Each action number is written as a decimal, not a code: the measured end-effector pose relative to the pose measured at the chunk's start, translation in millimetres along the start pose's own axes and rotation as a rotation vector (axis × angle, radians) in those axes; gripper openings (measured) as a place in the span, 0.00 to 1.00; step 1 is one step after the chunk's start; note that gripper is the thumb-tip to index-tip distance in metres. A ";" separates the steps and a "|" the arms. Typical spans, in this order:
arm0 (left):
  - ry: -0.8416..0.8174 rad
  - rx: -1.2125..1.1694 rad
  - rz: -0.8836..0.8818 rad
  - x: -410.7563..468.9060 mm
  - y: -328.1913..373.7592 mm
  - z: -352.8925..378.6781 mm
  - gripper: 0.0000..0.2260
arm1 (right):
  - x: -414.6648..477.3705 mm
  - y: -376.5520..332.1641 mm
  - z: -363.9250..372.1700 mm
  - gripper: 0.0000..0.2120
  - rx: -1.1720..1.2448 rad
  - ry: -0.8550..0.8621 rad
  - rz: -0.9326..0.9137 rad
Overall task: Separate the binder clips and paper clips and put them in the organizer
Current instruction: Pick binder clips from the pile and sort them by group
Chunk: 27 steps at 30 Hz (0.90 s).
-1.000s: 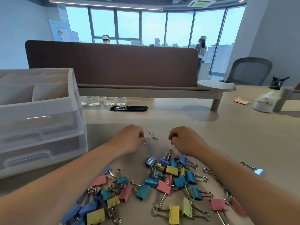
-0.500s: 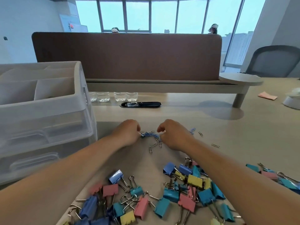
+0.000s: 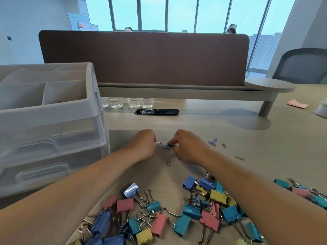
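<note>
A heap of coloured binder clips point(image 3: 177, 214) lies on the desk near me, between and beside my forearms. Farther out, my left hand point(image 3: 143, 145) pinches a silver paper clip point(image 3: 159, 142) at its fingertips. My right hand point(image 3: 187, 145) has curled fingers on a small bunch of blue paper clips point(image 3: 167, 146). More paper clips point(image 3: 170, 159) lie just below that bunch, and others point(image 3: 213, 141) are scattered to the right. The white organizer point(image 3: 92, 103), with open top compartments and clear drawers, stands at the left.
A brown divider panel point(image 3: 141, 57) on a low shelf closes off the far side. Clear cups point(image 3: 127, 103) and a black cable slot point(image 3: 157, 112) sit under it. A grey chair point(image 3: 304, 66), a pink note point(image 3: 297, 104) and more binder clips point(image 3: 304, 191) are at the right.
Both hands have moved closer together and gathered paper clips into a bunch between them. The view has tilted down and shifted, so the binder clip heap sits lower.
</note>
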<state>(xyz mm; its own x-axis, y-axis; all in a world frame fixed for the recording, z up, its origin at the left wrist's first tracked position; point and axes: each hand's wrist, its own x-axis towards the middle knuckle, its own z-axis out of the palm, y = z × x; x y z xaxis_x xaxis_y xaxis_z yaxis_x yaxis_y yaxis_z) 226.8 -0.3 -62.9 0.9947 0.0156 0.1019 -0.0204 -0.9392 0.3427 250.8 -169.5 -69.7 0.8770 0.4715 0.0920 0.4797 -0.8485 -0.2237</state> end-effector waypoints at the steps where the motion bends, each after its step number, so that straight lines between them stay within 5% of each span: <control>1: -0.003 -0.016 -0.007 -2.2 -0.2 -1.6 0.09 | -2.9 -0.1 -1.1 0.16 0.002 -0.004 0.006; 27: -0.223 0.016 0.264 -99.7 64.7 2.2 0.12 | -125.0 -5.7 -29.2 0.15 0.017 -0.054 0.125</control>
<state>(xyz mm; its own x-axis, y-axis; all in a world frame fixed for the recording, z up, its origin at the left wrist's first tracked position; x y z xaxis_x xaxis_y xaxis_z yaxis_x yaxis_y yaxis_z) 126.5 -63.4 -53.0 0.9531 -0.3018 -0.0221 -0.2797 -0.9064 0.3165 139.2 -230.5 -51.5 0.9271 0.3746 0.0102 0.3654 -0.8977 -0.2462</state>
